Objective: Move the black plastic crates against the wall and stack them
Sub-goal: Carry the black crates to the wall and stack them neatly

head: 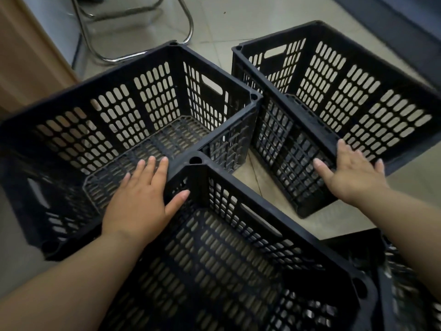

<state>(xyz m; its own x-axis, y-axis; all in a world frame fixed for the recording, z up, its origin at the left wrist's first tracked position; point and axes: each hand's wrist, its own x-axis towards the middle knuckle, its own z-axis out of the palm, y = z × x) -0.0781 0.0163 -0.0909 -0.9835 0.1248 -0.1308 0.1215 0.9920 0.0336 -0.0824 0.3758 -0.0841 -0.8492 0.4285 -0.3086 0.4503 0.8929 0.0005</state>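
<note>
Crowding the floor (238, 25), the near crate (229, 259) meets the left crate (133, 103) at its far corner; the right crate (358, 96) sits just right of that corner. Flat and open, the left hand (140, 199) lies on the corner, while the right hand (353, 173) spreads over the right crate's rim.

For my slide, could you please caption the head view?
Left hand and right hand spread open above empty black crates on a tiled floor.

There are four black plastic crates: the left crate (133, 111), the right crate (346, 91), the near crate (238, 259), and a fourth crate (405, 295), which shows only in part at the lower right corner. Two hands are in view, the left hand (140, 201) and the right hand (355, 175). One metal chair frame (133, 32) is behind the crates.
</note>
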